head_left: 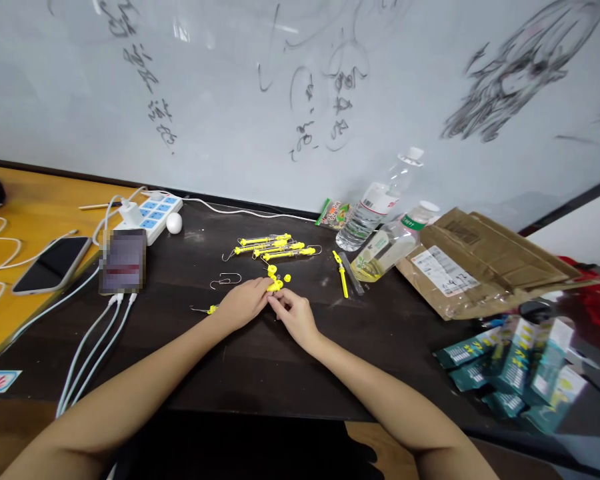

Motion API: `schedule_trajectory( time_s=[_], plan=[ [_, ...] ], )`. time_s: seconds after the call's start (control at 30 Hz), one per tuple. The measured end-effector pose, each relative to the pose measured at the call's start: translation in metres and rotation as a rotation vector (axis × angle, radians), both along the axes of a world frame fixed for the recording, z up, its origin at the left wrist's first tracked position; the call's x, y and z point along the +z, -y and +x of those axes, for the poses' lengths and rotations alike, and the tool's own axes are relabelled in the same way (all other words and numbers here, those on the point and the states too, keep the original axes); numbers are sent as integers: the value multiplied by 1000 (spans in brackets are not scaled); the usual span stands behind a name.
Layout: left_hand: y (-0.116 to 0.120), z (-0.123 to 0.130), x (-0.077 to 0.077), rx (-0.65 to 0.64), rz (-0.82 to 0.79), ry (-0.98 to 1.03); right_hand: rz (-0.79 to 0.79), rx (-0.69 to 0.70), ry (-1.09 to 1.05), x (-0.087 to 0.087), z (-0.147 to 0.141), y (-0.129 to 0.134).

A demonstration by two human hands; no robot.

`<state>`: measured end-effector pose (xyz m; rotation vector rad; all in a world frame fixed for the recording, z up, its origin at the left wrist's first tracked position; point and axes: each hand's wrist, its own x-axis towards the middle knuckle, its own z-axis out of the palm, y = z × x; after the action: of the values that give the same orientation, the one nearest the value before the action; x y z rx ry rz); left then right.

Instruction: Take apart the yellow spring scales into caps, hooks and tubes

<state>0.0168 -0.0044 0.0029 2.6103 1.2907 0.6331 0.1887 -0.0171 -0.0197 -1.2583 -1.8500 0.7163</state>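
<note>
Both hands meet near the middle of the dark table (250, 387). My left hand (247, 301) is closed on a small yellow plastic part (275, 286). My right hand (296, 317) touches the same spot with thumb and fingers pinched; what they hold is too small to make out. Small yellow pieces (287, 278) lie just beyond the fingertips. Behind them rests a row of several yellow tools with metal hooks (280, 249). Left of my hands are loose wire hooks (226, 280) and another yellow part with a hook (213, 309), partly covered by my left forearm.
At right lie a yellow stick (343, 277), a tilted water bottle (367, 217), a bottle of yellow liquid (385, 250), a cardboard parcel (475, 260) and green boxes (515, 357). At left are a power strip (157, 215), a cabled device (123, 261) and a phone (53, 265).
</note>
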Motion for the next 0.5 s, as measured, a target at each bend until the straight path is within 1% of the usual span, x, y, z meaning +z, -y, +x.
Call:
schedule_trajectory(
  time_s=[0.17,0.3,0.4,0.5],
  plan=[
    [1,3,0,45,4,-16,-69,14,-115,-2,-2,-1],
    [0,2,0,54,31,-17,-136,50,-214,-1,-5,-3],
    [-1,1,0,74,22,34,-161,74,-308,-1,-11,-4],
    [-2,0,0,67,-12,72,-173,93,-376,-1,-14,-3]
  ],
)
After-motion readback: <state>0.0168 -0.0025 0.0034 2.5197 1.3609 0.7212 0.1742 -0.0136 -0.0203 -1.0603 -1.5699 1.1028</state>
